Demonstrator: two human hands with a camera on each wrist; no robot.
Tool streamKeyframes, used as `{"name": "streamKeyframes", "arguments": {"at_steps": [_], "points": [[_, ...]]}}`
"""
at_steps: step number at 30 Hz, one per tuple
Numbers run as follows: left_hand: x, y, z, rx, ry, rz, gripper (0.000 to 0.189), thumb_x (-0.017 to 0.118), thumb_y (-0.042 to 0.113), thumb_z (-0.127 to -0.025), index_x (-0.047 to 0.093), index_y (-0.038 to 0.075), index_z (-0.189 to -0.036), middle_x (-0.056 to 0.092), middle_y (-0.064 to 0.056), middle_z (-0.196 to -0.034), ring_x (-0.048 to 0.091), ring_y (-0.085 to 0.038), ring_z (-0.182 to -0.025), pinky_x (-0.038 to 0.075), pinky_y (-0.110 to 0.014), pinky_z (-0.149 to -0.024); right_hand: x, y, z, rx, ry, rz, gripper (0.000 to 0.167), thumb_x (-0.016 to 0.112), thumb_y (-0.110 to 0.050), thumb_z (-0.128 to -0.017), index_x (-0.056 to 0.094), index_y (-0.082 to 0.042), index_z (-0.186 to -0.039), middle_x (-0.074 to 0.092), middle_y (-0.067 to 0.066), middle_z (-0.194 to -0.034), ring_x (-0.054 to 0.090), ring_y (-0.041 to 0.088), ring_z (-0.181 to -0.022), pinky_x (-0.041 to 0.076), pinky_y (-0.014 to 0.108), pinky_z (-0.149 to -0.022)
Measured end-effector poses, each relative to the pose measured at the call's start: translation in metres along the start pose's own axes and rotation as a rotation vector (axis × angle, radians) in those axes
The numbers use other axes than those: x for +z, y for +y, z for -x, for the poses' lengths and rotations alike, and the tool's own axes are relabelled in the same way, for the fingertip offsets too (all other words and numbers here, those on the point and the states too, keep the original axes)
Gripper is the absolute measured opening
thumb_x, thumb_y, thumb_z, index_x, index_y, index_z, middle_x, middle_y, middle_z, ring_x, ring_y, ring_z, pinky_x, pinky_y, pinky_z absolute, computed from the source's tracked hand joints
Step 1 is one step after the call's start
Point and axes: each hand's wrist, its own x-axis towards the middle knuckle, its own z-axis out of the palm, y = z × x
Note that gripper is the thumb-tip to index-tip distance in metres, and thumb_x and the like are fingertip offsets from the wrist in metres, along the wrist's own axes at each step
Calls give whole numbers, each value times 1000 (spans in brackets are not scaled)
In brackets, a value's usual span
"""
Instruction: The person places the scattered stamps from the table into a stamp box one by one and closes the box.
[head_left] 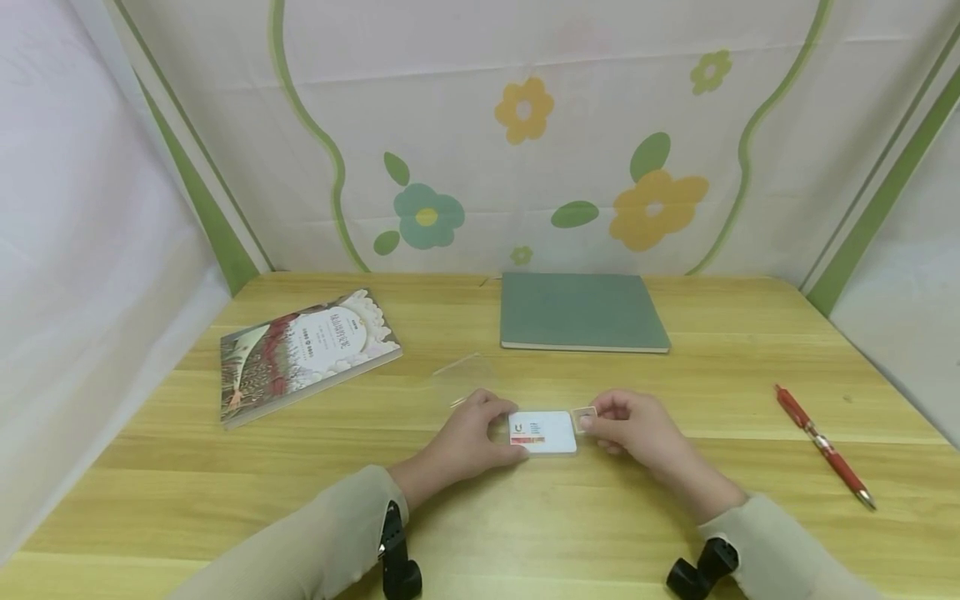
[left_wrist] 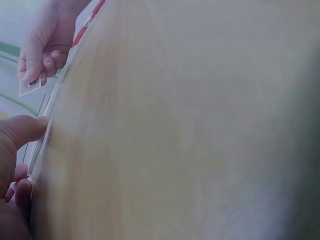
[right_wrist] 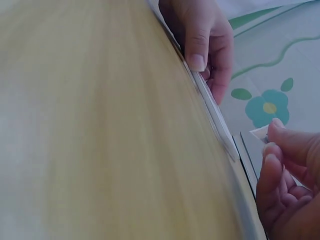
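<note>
A white business card box [head_left: 551,432], its top card printed with a small logo, text and a red strip, lies flat on the table. My left hand [head_left: 472,433] grips its left end, thumb on the near edge and a finger on the far edge. Just off the box's right end, my right hand [head_left: 637,429] pinches a small square piece [head_left: 583,417] with a pale, see-through border between thumb and finger. In the left wrist view a dark spot shows on that square piece [left_wrist: 29,86], partly behind the thumb. What the spot is, I cannot tell.
Behind my left hand lies a clear plastic piece [head_left: 465,375], hard to make out. A picture-covered book [head_left: 307,354] sits at the left and a green notebook [head_left: 581,312] at the back. At the right is a red pen [head_left: 825,450]. Floral cloth [head_left: 465,100] hangs behind the table.
</note>
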Motion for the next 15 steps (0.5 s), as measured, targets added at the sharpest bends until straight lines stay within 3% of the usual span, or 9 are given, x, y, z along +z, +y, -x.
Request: {"name": "streamKeyframes", "arguments": {"at_steps": [15], "points": [[1, -1, 0, 4, 0, -13, 57, 78, 35, -71, 61, 9, -120, 52, -2, -108, 48, -14, -90, 42, -30, -79, 17, -9, -1, 14, -61, -109, 23, 64, -11, -86, 61, 8, -97, 63, 7, -84, 60, 10, -70, 53, 23, -64]]}}
